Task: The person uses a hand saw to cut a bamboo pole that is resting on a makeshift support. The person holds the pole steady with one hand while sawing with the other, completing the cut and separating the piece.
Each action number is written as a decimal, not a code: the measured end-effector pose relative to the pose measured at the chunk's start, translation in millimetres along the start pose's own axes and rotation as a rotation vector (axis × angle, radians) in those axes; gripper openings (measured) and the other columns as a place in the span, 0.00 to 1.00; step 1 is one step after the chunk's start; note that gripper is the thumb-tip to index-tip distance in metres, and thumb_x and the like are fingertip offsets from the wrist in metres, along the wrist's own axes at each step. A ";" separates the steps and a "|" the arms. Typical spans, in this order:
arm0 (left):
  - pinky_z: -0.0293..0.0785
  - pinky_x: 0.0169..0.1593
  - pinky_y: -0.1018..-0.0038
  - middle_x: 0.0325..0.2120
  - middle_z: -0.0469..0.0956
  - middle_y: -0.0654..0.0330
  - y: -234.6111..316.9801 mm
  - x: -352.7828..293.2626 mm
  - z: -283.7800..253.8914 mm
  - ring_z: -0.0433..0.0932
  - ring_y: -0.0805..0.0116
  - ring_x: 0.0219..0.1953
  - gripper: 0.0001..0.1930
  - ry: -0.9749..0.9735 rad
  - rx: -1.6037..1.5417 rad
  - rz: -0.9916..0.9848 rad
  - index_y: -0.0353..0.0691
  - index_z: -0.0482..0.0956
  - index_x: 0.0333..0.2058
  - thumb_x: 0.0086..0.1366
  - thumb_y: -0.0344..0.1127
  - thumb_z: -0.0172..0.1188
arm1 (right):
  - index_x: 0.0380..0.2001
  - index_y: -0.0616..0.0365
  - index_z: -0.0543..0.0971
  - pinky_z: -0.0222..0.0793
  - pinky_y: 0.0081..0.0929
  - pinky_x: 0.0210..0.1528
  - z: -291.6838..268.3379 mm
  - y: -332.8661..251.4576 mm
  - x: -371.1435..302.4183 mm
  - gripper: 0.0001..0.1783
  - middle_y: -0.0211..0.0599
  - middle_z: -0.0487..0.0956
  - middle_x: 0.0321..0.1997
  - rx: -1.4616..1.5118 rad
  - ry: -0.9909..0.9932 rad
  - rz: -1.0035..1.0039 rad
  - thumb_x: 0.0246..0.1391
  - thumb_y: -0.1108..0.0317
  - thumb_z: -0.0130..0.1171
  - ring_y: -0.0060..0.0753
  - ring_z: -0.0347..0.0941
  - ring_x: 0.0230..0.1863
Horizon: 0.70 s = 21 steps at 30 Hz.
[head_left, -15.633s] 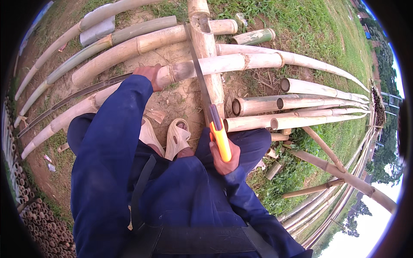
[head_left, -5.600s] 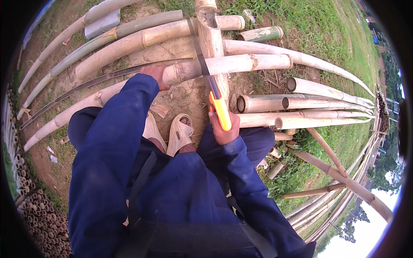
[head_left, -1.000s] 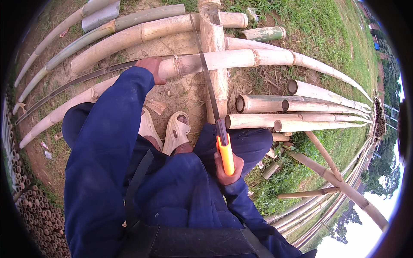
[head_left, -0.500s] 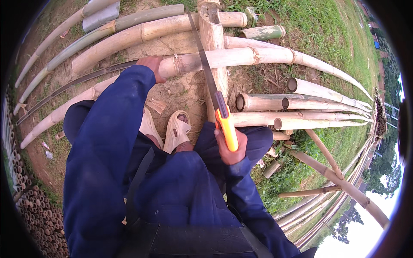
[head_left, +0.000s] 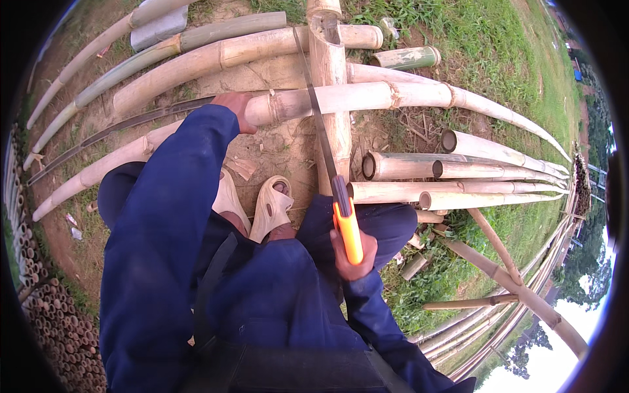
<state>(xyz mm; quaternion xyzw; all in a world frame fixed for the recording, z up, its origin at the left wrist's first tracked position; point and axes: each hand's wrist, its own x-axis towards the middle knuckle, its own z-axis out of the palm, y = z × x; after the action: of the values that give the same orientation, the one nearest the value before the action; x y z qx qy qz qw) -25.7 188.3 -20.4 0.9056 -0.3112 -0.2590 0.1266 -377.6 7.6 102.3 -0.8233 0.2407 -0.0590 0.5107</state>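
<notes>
Drawn back toward the lap since half a second earlier, the right hand point(head_left: 364, 257) had brought the saw point(head_left: 320, 123) with it, the orange handle point(head_left: 350, 236) now lower and the blade tip nearer the work; it looked like the pulling half of a cutting stroke, and the pole appeared not yet parted. Closest to the viewer were the person's dark blue sleeves and clothing; the right fingers were wrapped firmly round the handle, beside the bent right knee; pale sandals point(head_left: 272, 206) stood on bare soil between the knees.

Just beyond, the left hand point(head_left: 236, 110) had stayed put; its fingers clasped the left end of the bamboo pole point(head_left: 363, 97), though some of their tips were hidden; the pole ran from there to the right, the blade crossing it a little right of the hand; beneath it, a thick support pole point(head_left: 337, 141) with a notch near its far end pointed away from the person.

To the right lay a group of hollow poles point(head_left: 406, 191); farther off were long poles point(head_left: 252, 46) on the left and a short green offcut point(head_left: 411, 58); grass point(head_left: 488, 49) spread beyond, with trees point(head_left: 595, 223) at the right rim.
</notes>
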 end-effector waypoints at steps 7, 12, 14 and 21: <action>0.78 0.52 0.57 0.40 0.85 0.49 5.6 4.4 -24.8 0.84 0.48 0.45 0.34 -0.134 0.025 -0.053 0.42 0.82 0.47 0.41 0.53 0.76 | 0.34 0.68 0.81 0.68 0.25 0.27 35.2 14.7 86.5 0.06 0.35 0.77 0.20 0.234 0.055 -0.058 0.59 0.74 0.65 0.18 0.68 0.23; 0.78 0.50 0.54 0.46 0.80 0.52 0.3 -10.9 12.9 0.82 0.48 0.47 0.36 0.314 0.247 0.056 0.44 0.76 0.50 0.44 0.55 0.74 | 0.39 0.68 0.82 0.65 0.18 0.31 39.3 7.5 88.9 0.06 0.24 0.78 0.26 0.218 0.014 -0.022 0.61 0.75 0.64 0.13 0.67 0.27; 0.77 0.51 0.53 0.46 0.80 0.51 10.0 -8.4 15.1 0.83 0.49 0.48 0.37 0.232 0.236 -0.029 0.44 0.74 0.52 0.46 0.55 0.74 | 0.39 0.68 0.82 0.65 0.18 0.30 39.1 3.1 88.7 0.07 0.24 0.77 0.26 0.211 0.013 -0.014 0.61 0.74 0.65 0.13 0.67 0.27; 0.78 0.53 0.55 0.48 0.82 0.49 10.7 -14.0 9.8 0.83 0.48 0.48 0.37 0.098 0.220 -0.038 0.42 0.73 0.53 0.48 0.54 0.74 | 0.31 0.66 0.78 0.65 0.29 0.26 39.1 22.8 64.1 0.11 0.37 0.73 0.19 0.129 0.011 -0.037 0.59 0.70 0.68 0.24 0.65 0.21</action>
<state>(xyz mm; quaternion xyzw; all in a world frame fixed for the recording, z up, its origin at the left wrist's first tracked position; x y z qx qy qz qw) -45.8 188.2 -18.9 0.9313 -0.3140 -0.1810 0.0366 -315.5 1.8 54.5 -0.7925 0.2238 -0.0882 0.5604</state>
